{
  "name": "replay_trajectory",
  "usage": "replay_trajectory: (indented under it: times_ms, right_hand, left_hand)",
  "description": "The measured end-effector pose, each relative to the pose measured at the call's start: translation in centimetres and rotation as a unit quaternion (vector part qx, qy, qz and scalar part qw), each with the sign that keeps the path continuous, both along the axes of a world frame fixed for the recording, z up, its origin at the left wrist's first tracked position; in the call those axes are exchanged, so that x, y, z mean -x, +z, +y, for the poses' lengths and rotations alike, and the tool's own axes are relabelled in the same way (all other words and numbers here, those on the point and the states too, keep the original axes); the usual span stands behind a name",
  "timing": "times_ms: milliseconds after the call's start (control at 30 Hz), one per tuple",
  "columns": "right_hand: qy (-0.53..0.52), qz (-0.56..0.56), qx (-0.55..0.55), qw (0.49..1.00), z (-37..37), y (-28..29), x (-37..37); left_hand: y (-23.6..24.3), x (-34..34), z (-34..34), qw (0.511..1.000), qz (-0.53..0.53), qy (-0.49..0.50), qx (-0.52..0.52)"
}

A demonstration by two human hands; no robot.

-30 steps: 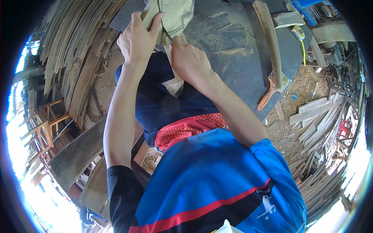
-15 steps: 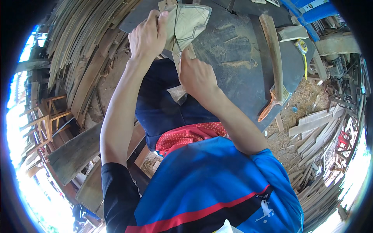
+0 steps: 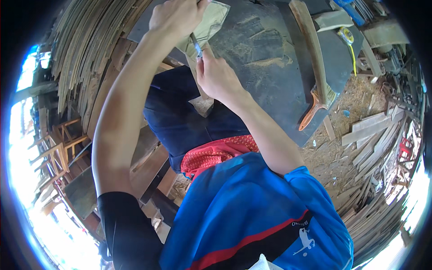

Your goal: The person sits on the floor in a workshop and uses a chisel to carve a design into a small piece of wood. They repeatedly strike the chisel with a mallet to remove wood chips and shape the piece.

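A pale wooden piece (image 3: 215, 20) is located at the top centre of the frame, its upper end close to the picture edge. It is clamped by the left hand (image 3: 176, 20), which is placed over its left side and is partly cut off at the top of the frame. The right hand (image 3: 219, 75) is positioned below the piece, apart from the left hand, and is closed around the lower end of a thin metal tool (image 3: 196, 45). The tool is laid against the lower left part of the piece.

White lettering and a white figure are printed on the blue shirt (image 3: 238, 193), at the lower right of the frame; both are seen inverted. Dark lines are marked on the pale face of the piece. Markings on the yellow tape measure (image 3: 346, 36), upper right, are too small to be read.

The broad end of the piece is directed toward the upper right, and its visible long axis is slanted from lower left to upper right. The tool is inclined more steeply, its exposed end being pointed up and slightly left.
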State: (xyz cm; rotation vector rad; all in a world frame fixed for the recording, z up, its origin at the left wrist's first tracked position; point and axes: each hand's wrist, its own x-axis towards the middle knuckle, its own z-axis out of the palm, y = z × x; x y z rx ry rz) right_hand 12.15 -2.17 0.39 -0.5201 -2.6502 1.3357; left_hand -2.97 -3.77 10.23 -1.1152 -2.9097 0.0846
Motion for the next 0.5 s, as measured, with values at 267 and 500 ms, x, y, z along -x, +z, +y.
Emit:
replay_trajectory:
  times_ms: [267,500]
  right_hand:
    - [-0.009,0.016,-0.008,1.0,0.0,-1.1,-1.5]
    - [-0.01,0.066,-0.003,0.998,0.4,-1.0,1.6]
  left_hand:
    - [-1.2,-0.8,-2.9,0.991,-0.033,-0.079,-0.106]
    - [-2.7,0.3,-3.1,0.952,0.023,-0.224,-0.207]
